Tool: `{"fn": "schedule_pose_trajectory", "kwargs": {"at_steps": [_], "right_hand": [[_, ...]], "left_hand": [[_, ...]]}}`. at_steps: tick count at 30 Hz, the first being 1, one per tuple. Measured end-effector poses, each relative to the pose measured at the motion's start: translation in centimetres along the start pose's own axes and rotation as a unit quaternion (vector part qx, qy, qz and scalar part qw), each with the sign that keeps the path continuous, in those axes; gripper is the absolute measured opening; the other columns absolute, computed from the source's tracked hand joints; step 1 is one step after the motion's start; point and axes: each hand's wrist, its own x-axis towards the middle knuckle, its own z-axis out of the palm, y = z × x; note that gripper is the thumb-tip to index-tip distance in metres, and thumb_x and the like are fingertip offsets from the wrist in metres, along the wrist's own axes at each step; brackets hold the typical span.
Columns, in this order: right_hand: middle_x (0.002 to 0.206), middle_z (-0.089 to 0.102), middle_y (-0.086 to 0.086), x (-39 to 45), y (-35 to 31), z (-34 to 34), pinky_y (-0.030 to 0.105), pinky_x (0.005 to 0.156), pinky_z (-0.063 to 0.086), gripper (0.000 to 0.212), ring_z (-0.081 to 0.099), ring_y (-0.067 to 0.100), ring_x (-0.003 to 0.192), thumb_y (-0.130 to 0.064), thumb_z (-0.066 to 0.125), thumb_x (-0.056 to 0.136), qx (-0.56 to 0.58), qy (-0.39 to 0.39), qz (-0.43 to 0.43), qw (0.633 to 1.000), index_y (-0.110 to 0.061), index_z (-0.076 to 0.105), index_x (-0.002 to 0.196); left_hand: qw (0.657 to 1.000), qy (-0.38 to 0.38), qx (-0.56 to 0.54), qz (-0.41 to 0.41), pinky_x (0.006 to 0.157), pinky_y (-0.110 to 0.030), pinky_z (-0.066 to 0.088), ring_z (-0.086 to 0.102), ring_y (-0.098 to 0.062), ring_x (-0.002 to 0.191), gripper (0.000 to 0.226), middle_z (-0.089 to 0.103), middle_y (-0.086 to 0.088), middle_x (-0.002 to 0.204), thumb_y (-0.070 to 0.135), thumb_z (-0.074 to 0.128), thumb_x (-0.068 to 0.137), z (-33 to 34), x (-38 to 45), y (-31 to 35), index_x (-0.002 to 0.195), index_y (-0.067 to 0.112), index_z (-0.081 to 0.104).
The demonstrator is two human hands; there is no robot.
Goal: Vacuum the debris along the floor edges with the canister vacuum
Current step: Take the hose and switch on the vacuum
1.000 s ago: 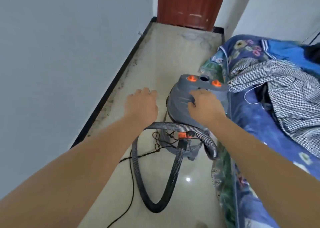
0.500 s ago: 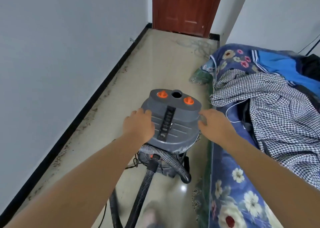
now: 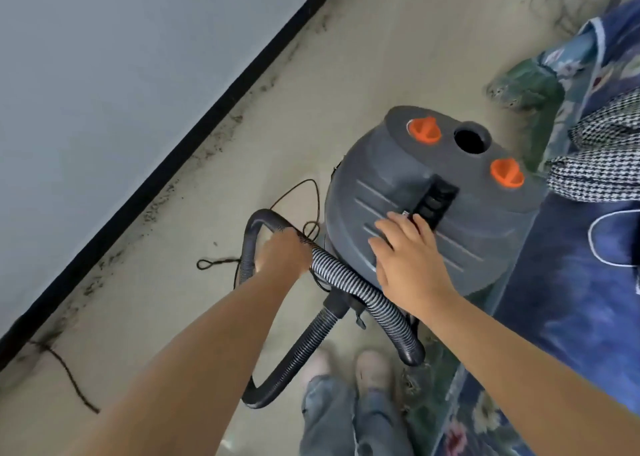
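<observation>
The left hand has its grip clenched around the ribbed hose; the right hand lies flat on the lid of the canister vacuum with its grip released, fingers extended toward the recessed handle slot. Hazard: the hose runs in a large loop from the inlet at the canister's 7 o'clock side, down to the floor near the person's feet and back up through the left hand. Pulling it could probably draw the loop tight around the feet or tip the canister. A thin dark power cord lies in loose coils at the canister's 9 o'clock side, just beside the hose; it may snag on the hose or be drawn toward the nozzle. The free hose end rests near the bedding at the canister's 5 o'clock side, where suction could catch the fabric. The canister stands on the floor, touching or just beside the bed edge at its 3 o'clock side, which limits its room to roll. Appearance: a dark grey, dome-topped plastic body, two orange knobs and an open round port on the upper deck, moulded ribs across the lid. Debris lies as dark specks along the black skirting from 8 o'clock to 12 o'clock of the canister, well apart from any hose opening. No suction has reached it yet, by this judgement.
</observation>
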Motion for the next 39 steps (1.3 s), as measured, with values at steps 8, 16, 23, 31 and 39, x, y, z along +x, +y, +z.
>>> {"fn": "schedule_pose_trajectory", "kwargs": {"at_steps": [8,16,23,31,39], "right_hand": [[0.123,0.060,0.017,-1.4,3.5,3.0,0.041,0.112,0.015,0.038,0.037,0.029,0.125,-0.014,0.040,0.080,-0.004,0.060,-0.101,0.993,-0.003,0.062,0.110],[0.097,0.051,0.007,-10.1,2.9,4.0,0.044,0.094,0.034,0.010,0.050,0.025,0.096,-0.020,0.051,0.079,0.112,0.099,-0.028,0.988,-0.015,0.042,0.082],[0.096,0.064,0.015,-11.9,-2.3,8.3,0.051,0.090,0.046,0.056,0.063,0.035,0.094,-0.029,0.084,0.062,0.154,-0.192,0.364,0.898,0.001,0.061,0.104],[0.055,0.061,0.010,-11.5,-3.5,11.7,0.051,0.065,0.053,0.051,0.063,0.029,0.054,-0.020,0.093,0.029,0.127,-0.062,0.433,0.890,-0.003,0.060,0.064],[0.066,0.060,0.010,-13.6,-3.6,8.0,0.049,0.070,0.052,0.052,0.063,0.032,0.063,-0.027,0.091,0.039,0.067,0.038,0.372,0.925,-0.003,0.060,0.073]], "left_hand": [[0.906,-0.062,-0.396,-0.140,0.084,-0.036,0.050,0.055,-0.027,0.104,0.064,0.052,-0.011,0.121,0.032,0.059,0.089,5.3,2.6,0.4,0.136,0.003,0.026],[0.979,0.015,-0.176,-0.101,0.105,-0.042,0.032,0.032,-0.035,0.132,0.070,0.023,-0.019,0.148,0.034,0.050,0.094,5.9,0.5,2.7,0.147,0.009,0.013],[0.937,-0.013,0.247,0.245,0.115,-0.032,0.010,0.014,-0.022,0.142,0.068,0.021,-0.007,0.153,0.015,0.055,0.088,5.9,-0.9,1.4,0.146,0.007,0.019],[0.855,0.122,0.322,0.387,0.060,-0.034,0.054,0.066,-0.032,0.067,0.047,0.065,-0.017,0.073,-0.002,0.087,0.038,6.5,0.7,0.3,0.080,-0.005,0.065],[0.843,0.111,0.332,0.409,0.065,-0.042,0.054,0.063,-0.038,0.080,0.037,0.063,-0.023,0.086,-0.008,0.076,0.059,3.4,-2.5,0.3,0.093,-0.009,0.060]]}}
